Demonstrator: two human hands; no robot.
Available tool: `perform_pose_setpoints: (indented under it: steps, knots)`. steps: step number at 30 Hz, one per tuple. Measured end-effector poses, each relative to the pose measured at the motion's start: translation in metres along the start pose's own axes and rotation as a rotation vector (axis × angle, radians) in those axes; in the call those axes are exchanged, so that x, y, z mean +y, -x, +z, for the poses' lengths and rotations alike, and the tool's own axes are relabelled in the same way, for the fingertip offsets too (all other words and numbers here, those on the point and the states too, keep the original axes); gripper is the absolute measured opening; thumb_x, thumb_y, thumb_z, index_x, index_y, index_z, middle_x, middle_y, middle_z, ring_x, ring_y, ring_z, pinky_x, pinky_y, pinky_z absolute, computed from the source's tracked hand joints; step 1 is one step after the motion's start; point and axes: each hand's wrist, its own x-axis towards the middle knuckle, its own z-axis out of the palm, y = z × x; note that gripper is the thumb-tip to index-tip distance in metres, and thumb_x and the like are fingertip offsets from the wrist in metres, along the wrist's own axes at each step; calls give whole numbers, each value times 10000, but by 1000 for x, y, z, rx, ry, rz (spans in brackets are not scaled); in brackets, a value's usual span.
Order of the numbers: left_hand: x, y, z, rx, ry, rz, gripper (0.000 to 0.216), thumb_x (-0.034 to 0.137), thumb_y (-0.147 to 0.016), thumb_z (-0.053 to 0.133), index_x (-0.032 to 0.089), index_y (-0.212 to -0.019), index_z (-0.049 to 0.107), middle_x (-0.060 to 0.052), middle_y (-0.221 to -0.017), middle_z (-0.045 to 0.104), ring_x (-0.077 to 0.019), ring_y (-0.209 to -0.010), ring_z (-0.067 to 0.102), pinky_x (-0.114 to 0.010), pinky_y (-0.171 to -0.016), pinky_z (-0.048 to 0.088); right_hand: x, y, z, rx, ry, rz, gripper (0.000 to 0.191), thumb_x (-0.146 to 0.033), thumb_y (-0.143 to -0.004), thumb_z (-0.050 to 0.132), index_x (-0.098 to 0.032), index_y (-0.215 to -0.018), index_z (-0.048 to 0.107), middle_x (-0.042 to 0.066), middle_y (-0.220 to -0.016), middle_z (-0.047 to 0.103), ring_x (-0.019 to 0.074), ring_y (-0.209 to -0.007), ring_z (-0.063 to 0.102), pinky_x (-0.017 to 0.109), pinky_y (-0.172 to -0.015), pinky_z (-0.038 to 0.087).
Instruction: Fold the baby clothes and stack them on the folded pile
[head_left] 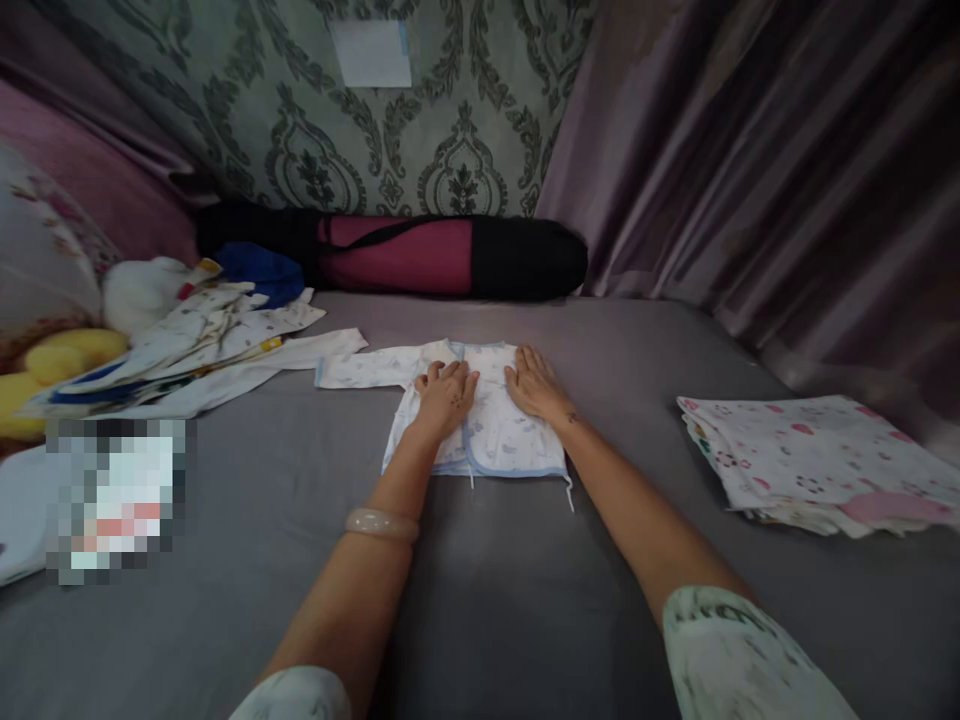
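Note:
A small white baby shirt with light blue trim (495, 440) lies spread flat on the grey bed sheet (525, 600), one sleeve stretched out to the left. My left hand (445, 390) rests palm down on the upper left of the shirt, fingers flat. On the shirt's upper right lies my right hand (534, 384), also flat, fingers together and stretched out. Neither hand holds anything. A pale bangle (381, 523) sits on my left wrist.
A heap of white printed baby clothes (195, 345) lies at the left beside yellow and white soft toys (60, 360). Folded patterned cloths (810, 460) are stacked at the right. A long maroon and black bag (420, 255) lies against the wallpapered wall. Curtains hang at the right.

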Motion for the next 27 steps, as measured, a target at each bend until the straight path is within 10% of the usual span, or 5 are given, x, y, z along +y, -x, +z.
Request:
perform_pose_setpoints:
  steps: [12, 27]
  knots:
    - [0, 7, -4, -137, -175, -15, 591, 481, -957, 248, 177, -1457, 323, -160, -1559, 186, -355, -1436, 103, -578, -1105, 157, -7, -6, -13, -90, -37, 41, 646, -490, -962, 155, -126, -1489, 238, 157, -1559, 174, 278, -1432, 136, 493, -1135, 98]
    - [-21, 53, -23, -188, -104, -82, 516, 305, -963, 299, 65, -1419, 326, -208, -1512, 283, -280, -1420, 221, -453, -1129, 217, -27, -13, -10, -81, -65, 47, 651, -490, -971, 168, -96, -1477, 275, 179, -1546, 204, 287, -1433, 128, 498, -1134, 96]
